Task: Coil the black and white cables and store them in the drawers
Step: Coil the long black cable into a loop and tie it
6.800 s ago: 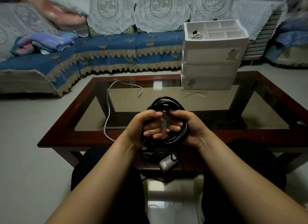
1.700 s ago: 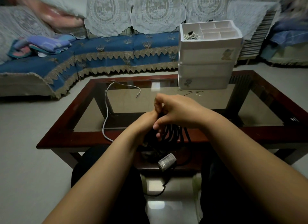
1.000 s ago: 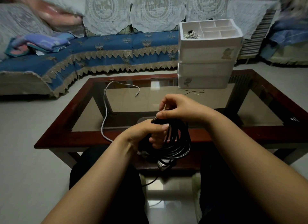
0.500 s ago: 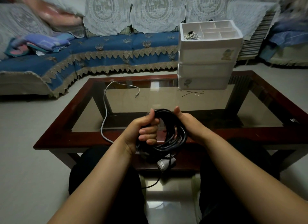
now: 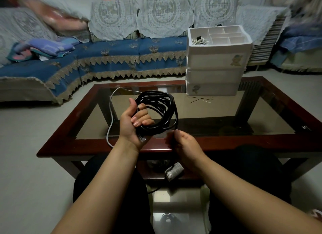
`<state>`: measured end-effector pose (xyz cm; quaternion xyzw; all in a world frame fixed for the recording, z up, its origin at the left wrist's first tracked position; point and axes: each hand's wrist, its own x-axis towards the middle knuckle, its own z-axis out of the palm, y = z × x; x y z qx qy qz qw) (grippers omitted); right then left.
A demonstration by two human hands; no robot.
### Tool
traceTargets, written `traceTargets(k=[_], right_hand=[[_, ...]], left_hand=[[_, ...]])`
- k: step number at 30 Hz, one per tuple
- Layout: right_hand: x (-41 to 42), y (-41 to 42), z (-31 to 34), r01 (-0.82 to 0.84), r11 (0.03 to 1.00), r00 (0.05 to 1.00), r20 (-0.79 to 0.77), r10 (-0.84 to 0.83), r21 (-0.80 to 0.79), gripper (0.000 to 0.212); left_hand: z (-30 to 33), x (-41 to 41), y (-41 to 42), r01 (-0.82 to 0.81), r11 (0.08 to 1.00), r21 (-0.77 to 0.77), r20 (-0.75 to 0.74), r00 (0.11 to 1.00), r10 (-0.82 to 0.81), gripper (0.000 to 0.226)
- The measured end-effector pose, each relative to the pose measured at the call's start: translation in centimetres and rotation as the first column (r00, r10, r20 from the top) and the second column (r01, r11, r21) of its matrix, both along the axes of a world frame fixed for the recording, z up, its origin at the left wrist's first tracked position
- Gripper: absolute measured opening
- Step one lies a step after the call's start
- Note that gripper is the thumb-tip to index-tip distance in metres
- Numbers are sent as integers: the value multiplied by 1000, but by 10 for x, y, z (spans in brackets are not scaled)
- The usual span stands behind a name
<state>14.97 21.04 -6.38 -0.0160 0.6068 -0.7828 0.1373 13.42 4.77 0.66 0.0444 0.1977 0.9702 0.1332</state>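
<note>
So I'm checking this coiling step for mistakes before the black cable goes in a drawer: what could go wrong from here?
1. Only the left hand grips the black cable coil, which has no tie, so loops may spring loose.
2. The cable's tail hangs toward the floor near the right hand and could snag on the table edge.
3. The drawer unit looks shut, so opening it one-handed may spill the coil.

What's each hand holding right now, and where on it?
Left hand grips the coiled black cable at the coil's left side, fingers through the loops. Right hand is blurred just below the coil; whether it holds anything cannot be told.
</note>
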Motion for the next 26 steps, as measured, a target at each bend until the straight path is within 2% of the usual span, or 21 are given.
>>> traceTargets(k=[2,3,5,7,8,9,11,12,13,16,20,23,26], right_hand=[[7,-6,-5,-47,999,999,-21,47,25,24],[10,-7,-7,-44,991,996,-67,53,126,19],[10,-3,-5,114,921,972,-235,-25,372,8],[7,4,9,325,796,917,-376,-133,511,9],[4,9,18,382,712,893,-434,-121,588,13],[2,13,27,429,580,869,-492,-54,693,17],[0,18,46,516,242,813,-559,166,822,23],[1,18,55,529,140,796,-546,261,837,25],[4,17,64,508,93,793,-507,337,856,28],[12,13,76,433,11,769,-376,517,901,46],[16,7,89,410,-98,707,-248,662,907,36],[14,4,100,417,-122,632,-191,751,901,28],[10,7,111,446,-103,555,-185,811,889,25]], left_hand=[[10,-1,5,-62,998,10,-8,998,62,41],[14,-1,7,-105,994,3,-6,994,105,42],[22,-4,6,-211,977,-30,18,977,211,43],[25,-7,-1,-296,954,-44,67,952,299,44],[25,-9,-4,-327,944,-39,94,939,329,45],[24,-11,-7,-354,934,-36,121,927,356,44],[21,-13,-8,-406,911,-70,159,897,412,44],[19,-14,-6,-432,895,-110,164,881,445,43],[18,-14,-4,-457,875,-158,158,863,479,43],[16,-13,5,-492,817,-299,106,834,541,41],[12,-7,23,-475,729,-493,-12,842,540,40],[9,-5,34,-509,538,-672,-176,816,551,39],[6,-3,41,-545,343,-765,-356,801,480,36]])
